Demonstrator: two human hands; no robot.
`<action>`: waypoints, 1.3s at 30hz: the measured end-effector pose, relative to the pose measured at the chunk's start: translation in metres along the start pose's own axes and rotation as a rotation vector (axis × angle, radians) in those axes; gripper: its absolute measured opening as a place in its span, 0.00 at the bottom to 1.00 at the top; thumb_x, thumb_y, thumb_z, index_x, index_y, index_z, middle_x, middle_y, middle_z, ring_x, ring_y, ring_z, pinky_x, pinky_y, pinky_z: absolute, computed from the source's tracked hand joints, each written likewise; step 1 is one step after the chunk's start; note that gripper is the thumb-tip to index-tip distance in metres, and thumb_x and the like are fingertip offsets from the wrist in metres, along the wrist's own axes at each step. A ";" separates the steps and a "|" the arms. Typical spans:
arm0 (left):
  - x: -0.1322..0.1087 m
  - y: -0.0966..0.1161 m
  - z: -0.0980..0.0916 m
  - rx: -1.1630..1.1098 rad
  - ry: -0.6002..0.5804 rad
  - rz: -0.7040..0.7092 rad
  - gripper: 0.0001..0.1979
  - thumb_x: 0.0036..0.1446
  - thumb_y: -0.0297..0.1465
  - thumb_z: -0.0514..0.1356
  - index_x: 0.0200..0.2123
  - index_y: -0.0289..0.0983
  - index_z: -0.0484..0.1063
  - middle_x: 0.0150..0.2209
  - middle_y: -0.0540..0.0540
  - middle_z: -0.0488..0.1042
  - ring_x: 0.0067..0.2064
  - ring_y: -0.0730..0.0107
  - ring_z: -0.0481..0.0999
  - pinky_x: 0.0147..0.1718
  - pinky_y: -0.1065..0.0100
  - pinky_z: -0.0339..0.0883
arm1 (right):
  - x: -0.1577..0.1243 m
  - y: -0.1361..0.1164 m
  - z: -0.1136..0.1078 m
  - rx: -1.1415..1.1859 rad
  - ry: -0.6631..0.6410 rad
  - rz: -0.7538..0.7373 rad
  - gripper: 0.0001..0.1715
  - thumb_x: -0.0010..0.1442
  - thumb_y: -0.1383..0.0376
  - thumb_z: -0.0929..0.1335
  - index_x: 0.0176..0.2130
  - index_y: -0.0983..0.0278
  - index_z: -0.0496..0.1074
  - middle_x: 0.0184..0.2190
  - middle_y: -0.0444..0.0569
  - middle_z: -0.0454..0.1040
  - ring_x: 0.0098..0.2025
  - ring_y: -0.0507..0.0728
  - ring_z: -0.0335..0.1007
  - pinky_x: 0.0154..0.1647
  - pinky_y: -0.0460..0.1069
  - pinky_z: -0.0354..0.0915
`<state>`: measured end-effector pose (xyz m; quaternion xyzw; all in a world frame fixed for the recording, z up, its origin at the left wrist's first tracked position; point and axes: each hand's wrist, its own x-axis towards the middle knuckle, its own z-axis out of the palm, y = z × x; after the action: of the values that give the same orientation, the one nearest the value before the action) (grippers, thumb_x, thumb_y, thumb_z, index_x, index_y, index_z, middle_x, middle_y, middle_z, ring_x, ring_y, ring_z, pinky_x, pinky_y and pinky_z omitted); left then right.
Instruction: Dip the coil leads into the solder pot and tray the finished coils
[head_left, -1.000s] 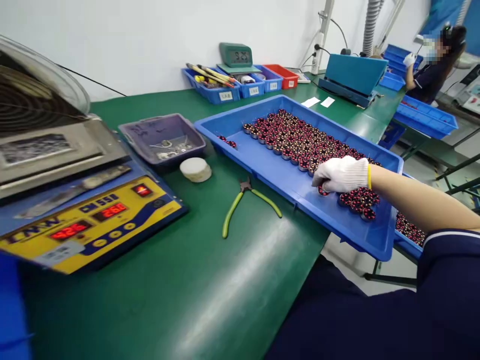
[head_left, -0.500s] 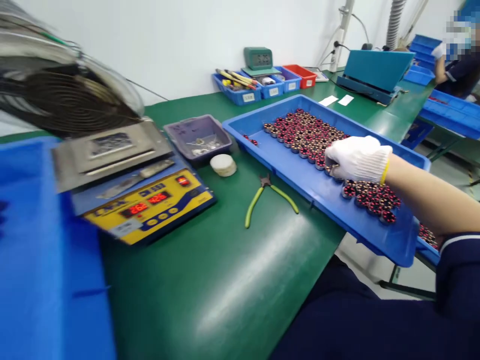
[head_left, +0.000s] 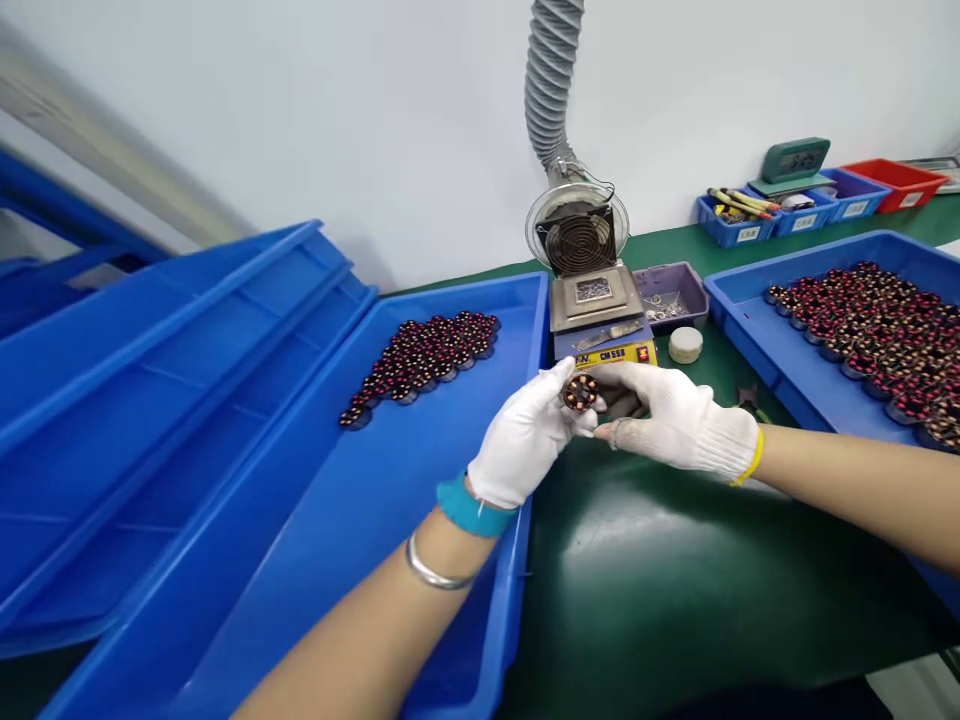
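Note:
My left hand (head_left: 525,435), in a white glove with a teal cuff, grips a small round motor stator (head_left: 580,392) with copper and red windings, its wound face toward me. Close against it on the right is my right hand (head_left: 667,410), in a white knitted glove with a yellow edge. Its thumb and curved fingers are apart around a shaded gap, the fingertips beside the stator. Both hands are above the right rim of a blue tray (head_left: 442,475) with rows of stators (head_left: 427,355) at its far end. Another blue tray (head_left: 795,385) at the right holds many more stators.
Behind my hands stand a yellow-fronted solder pot (head_left: 611,355) and an extraction hose (head_left: 551,90). Right of them are a purple-grey bin (head_left: 679,285), a round white pad (head_left: 685,345) and partly hidden pliers (head_left: 750,400). Stacked blue trays (head_left: 172,400) lean at the left.
The view has swung left. My right hand has left the right-hand tray and come to the middle beside my left hand, which now shows, holding a stator.

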<state>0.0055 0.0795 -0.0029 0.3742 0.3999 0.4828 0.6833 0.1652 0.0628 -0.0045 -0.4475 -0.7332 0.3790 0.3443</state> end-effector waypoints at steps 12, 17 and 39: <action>-0.013 -0.012 0.002 0.523 -0.055 0.166 0.15 0.46 0.32 0.68 0.37 0.35 0.72 0.37 0.47 0.76 0.40 0.68 0.76 0.43 0.66 0.71 | -0.007 0.007 -0.010 -0.156 0.117 0.055 0.25 0.49 0.66 0.71 0.49 0.60 0.72 0.43 0.46 0.76 0.42 0.56 0.73 0.44 0.50 0.69; -0.016 -0.019 0.002 0.790 -0.026 0.369 0.14 0.49 0.30 0.63 0.41 0.36 0.71 0.40 0.46 0.77 0.43 0.64 0.76 0.46 0.64 0.71 | -0.012 0.009 -0.012 -0.275 0.090 -0.002 0.31 0.50 0.66 0.69 0.55 0.58 0.66 0.50 0.45 0.72 0.48 0.58 0.71 0.49 0.53 0.68; -0.016 -0.006 0.007 1.328 -0.027 0.357 0.05 0.45 0.29 0.60 0.28 0.37 0.72 0.29 0.48 0.74 0.30 0.66 0.73 0.34 0.66 0.68 | -0.012 0.003 -0.028 -0.562 0.001 0.100 0.27 0.50 0.57 0.71 0.51 0.54 0.70 0.47 0.44 0.74 0.43 0.59 0.72 0.36 0.50 0.66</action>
<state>0.0109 0.0616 -0.0027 0.7796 0.5350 0.2360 0.2242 0.1941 0.0596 0.0039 -0.5613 -0.7863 0.1772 0.1878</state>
